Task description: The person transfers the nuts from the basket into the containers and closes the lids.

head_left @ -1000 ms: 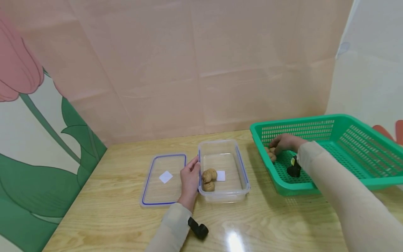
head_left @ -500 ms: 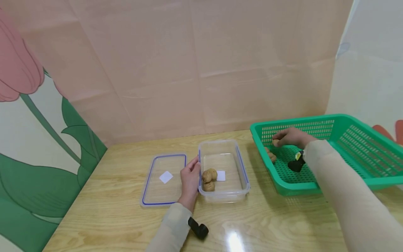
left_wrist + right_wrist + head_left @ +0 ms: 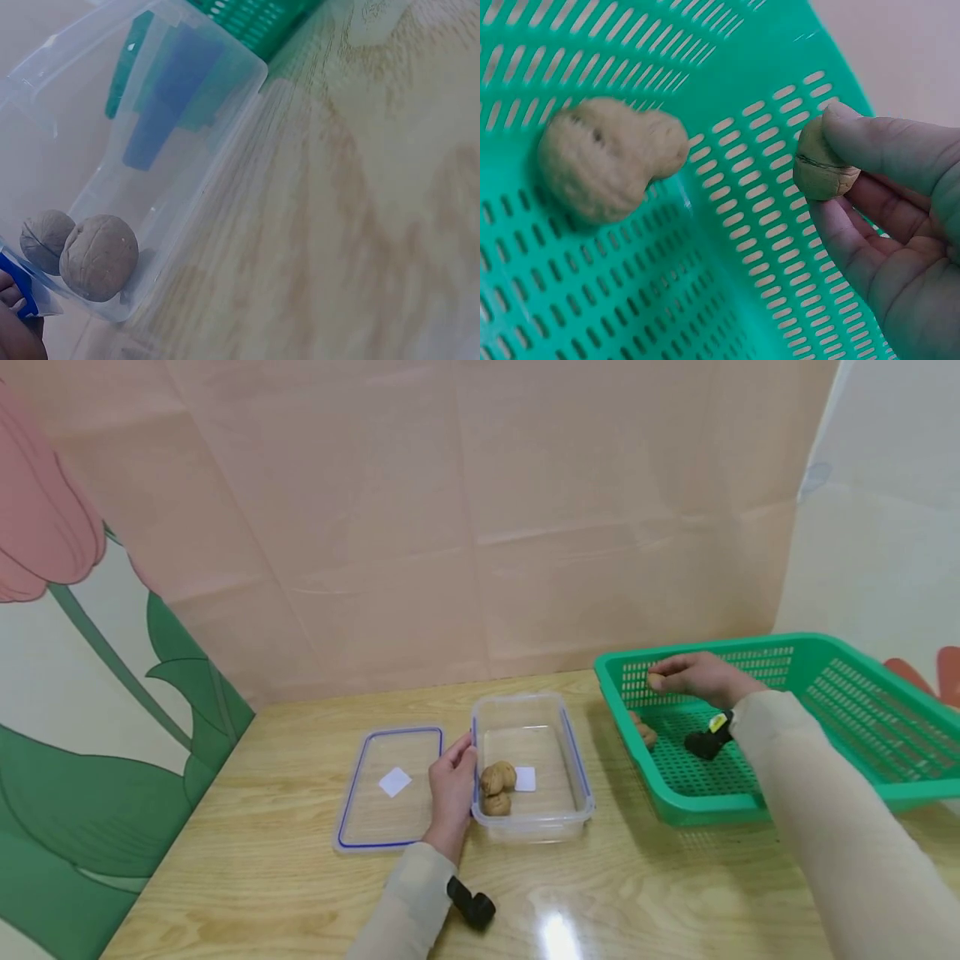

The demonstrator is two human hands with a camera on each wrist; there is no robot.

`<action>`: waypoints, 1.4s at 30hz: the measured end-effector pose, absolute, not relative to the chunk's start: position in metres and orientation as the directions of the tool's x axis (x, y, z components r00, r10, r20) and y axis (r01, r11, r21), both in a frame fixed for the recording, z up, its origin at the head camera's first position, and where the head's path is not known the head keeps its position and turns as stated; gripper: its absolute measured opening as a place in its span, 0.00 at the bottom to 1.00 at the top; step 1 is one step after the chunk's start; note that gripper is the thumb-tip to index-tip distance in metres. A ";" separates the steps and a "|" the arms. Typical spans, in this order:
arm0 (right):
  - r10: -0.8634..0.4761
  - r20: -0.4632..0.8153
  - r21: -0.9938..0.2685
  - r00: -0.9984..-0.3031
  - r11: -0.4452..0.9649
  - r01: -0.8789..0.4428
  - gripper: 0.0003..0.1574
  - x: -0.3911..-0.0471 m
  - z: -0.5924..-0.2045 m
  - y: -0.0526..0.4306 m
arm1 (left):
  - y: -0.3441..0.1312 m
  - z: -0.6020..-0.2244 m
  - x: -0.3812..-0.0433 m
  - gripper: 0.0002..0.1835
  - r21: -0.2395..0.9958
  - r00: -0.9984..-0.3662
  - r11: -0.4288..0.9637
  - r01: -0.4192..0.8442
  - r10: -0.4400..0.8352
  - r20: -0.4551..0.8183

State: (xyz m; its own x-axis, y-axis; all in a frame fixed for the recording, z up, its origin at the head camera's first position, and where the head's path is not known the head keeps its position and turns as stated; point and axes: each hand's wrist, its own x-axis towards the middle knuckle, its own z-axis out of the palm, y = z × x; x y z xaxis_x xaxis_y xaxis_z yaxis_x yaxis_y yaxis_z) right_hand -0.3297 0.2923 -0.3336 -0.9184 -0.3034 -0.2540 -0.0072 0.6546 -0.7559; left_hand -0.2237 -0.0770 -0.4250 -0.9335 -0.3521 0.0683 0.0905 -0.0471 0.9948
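At its left rim my left hand (image 3: 452,781) holds a clear plastic food container (image 3: 551,817); in the left wrist view, fingers (image 3: 19,330) show by a flap with a blue strip. Several walnuts (image 3: 497,805) sit in the container's near left corner, two of them plain in the left wrist view. My right hand (image 3: 705,678) is raised inside the left part of a green basket (image 3: 840,777). Its thumb and fingers pinch a walnut (image 3: 821,166). Below, more walnuts (image 3: 592,161) lie in the basket's left corner.
Left of the container, a clear lid (image 3: 367,818) with a blue seal lies flat on the wooden table (image 3: 247,860). White square labels are on the lid and container. A paper-covered wall (image 3: 375,527) stands behind. The basket's rim rises around the right hand.
My right hand picked a walnut from the basket's corner and lifted it up, slightly back and to the right. The left hand and container have stayed put.
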 end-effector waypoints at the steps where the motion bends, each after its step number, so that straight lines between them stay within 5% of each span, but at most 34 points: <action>1: -0.307 -0.246 -0.763 -0.920 0.646 -0.012 0.44 -0.330 -0.332 0.292 | -0.077 -0.425 -0.224 0.15 0.995 -0.933 -0.048 0.089 -0.353 0.066; 18: -0.330 -0.158 -0.909 -0.931 0.417 0.007 0.40 -0.331 -0.322 0.283 | -0.078 -0.421 -0.227 0.15 0.995 -0.929 -0.038 0.088 -0.363 0.068; 31: -0.366 -0.060 -0.988 -0.929 0.154 0.004 0.10 -0.321 -0.317 0.272 | -0.076 -0.422 -0.223 0.15 0.995 -0.923 -0.007 0.095 -0.376 0.086; 36: -0.362 -0.024 -0.994 -0.932 0.110 -0.017 0.12 -0.316 -0.314 0.263 | -0.075 -0.422 -0.222 0.15 0.996 -0.922 -0.006 0.093 -0.378 0.083; 42: -0.303 -0.005 -0.988 -0.953 0.148 -0.042 0.29 -0.310 -0.310 0.246 | -0.075 -0.423 -0.223 0.15 0.996 -0.922 -0.010 0.094 -0.378 0.083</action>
State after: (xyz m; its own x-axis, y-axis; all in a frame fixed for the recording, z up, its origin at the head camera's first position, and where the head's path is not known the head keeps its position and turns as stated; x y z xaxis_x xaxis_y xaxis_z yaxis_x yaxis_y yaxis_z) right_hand -0.3105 0.2457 -0.3096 -0.9528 -0.3034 -0.0053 -0.0416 0.1480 -0.9881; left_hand -0.2227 -0.0748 -0.4227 -0.9222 -0.3777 0.0831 0.0936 -0.0095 0.9956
